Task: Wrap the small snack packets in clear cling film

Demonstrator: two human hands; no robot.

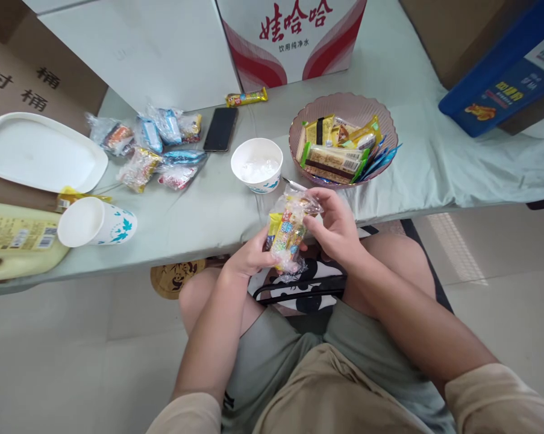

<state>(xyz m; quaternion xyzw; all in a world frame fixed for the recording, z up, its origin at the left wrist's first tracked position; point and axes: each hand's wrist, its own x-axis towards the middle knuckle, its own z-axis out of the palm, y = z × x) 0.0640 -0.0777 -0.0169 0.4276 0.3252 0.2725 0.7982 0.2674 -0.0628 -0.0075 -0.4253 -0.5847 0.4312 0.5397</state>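
Note:
Between my hands, just past the table's front edge and above my lap, is a clear plastic bag of wrapped snacks (288, 232), with yellow and blue packets showing through. My left hand (250, 256) grips its lower left side, the thumb across the front. My right hand (334, 223) pinches the upper right part of the plastic. Right behind the bag stands a white paper bowl (256, 164) with crumpled clear plastic inside. A pink ribbed glass bowl (344, 103) full of wrapped snack bars (334, 161) sits beyond my right hand. A thin white stick-like item (294, 183) lies partly hidden behind the bag.
Several bagged snack bundles (163, 141) lie at left, near a black phone (220, 129) and a yellow snack stick (247, 97). A paper cup (97, 222) lies tipped beside a yellow jug (21, 241) and a white tray (43, 150). Boxes (294, 45) line the back.

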